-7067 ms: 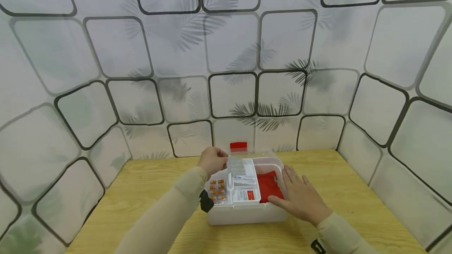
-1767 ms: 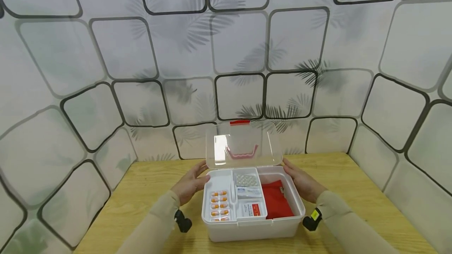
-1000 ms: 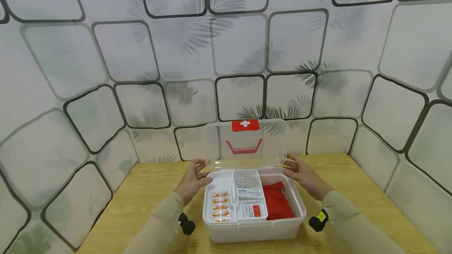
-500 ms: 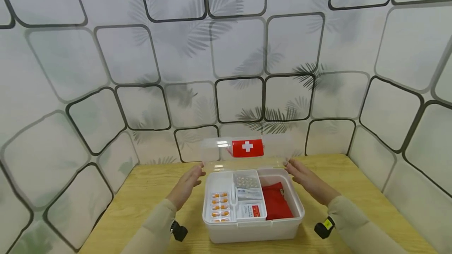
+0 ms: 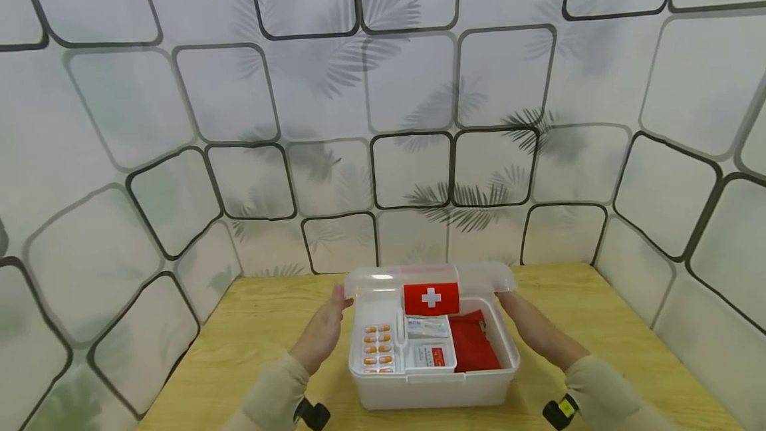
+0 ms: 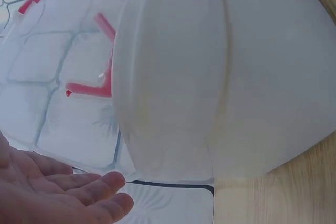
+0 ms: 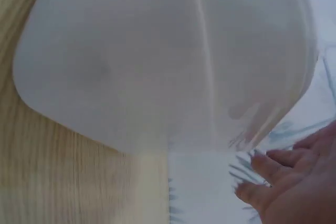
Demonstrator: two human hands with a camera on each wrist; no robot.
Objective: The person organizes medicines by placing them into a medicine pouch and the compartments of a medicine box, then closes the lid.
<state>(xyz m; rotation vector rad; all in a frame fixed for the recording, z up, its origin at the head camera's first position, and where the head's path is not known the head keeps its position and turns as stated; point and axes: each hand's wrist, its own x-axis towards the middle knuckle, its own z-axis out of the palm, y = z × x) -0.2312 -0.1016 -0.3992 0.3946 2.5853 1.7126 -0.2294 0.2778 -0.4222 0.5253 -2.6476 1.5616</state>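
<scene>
A white first-aid box (image 5: 437,392) stands on the wooden table. Its clear lid (image 5: 371,279), with a red white-cross label (image 5: 431,298), tilts forward over the box's back part. My left hand (image 5: 320,334) is at the lid's left edge, palm inward and fingers loosely extended. My right hand (image 5: 535,324) is at the right edge, its fingertips hidden behind the lid in the head view. Both wrist views show relaxed fingers by the back of the lid; firm contact cannot be told. Inside lie an orange capsule blister pack (image 5: 378,348), small white packets (image 5: 427,328) and a red pouch (image 5: 473,344).
The wooden table (image 5: 251,324) extends to both sides of the box. Patterned curtain-like walls (image 5: 413,98) enclose its back and sides. A pink handle (image 6: 89,88) shows on the lid in the left wrist view.
Earlier my left hand was over the tray's back compartment. Then both hands moved to the box's back corners, and the lid has swung from upright forward and down, bringing the cross label over the tray.
</scene>
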